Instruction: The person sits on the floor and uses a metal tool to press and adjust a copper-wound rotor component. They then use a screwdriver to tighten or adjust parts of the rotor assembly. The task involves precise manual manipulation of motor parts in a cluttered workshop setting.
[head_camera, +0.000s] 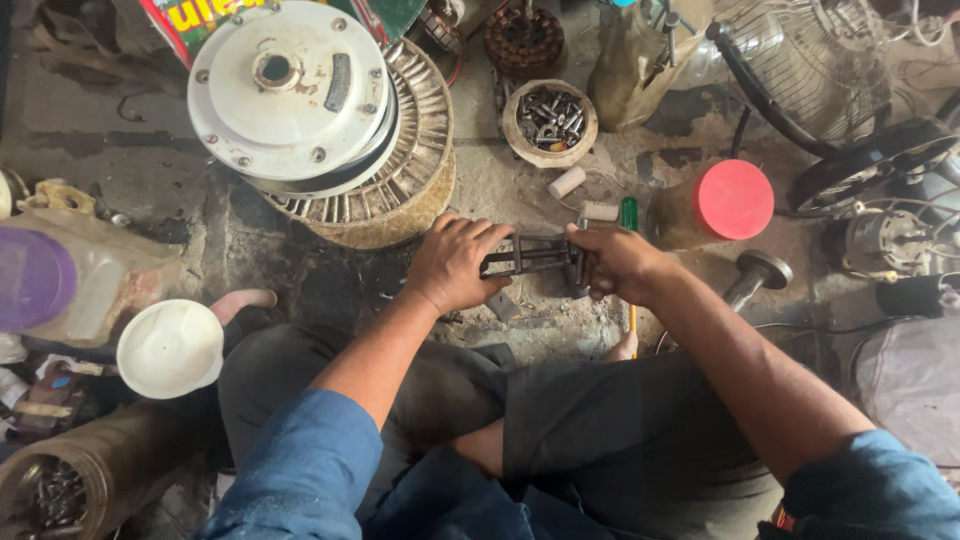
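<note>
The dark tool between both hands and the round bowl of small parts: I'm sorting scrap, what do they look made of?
Dark framed tool: probably steel, dull and grimy, with thin rigid bars. Round bowl: unclear, perhaps wood or rusted metal, with a thick matte tan rim.

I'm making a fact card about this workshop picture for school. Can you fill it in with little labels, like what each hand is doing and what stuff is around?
Place: gritty workshop floor, person seated
Left hand: grips one end of a dark metal tool
Right hand: grips the other end
Behind hands: green-handled screwdriver, red-lidded jar
Further back: bowl of bolts, white round motor cover on finned metal part
Left side: white bowl
Right side: fan guard
</note>
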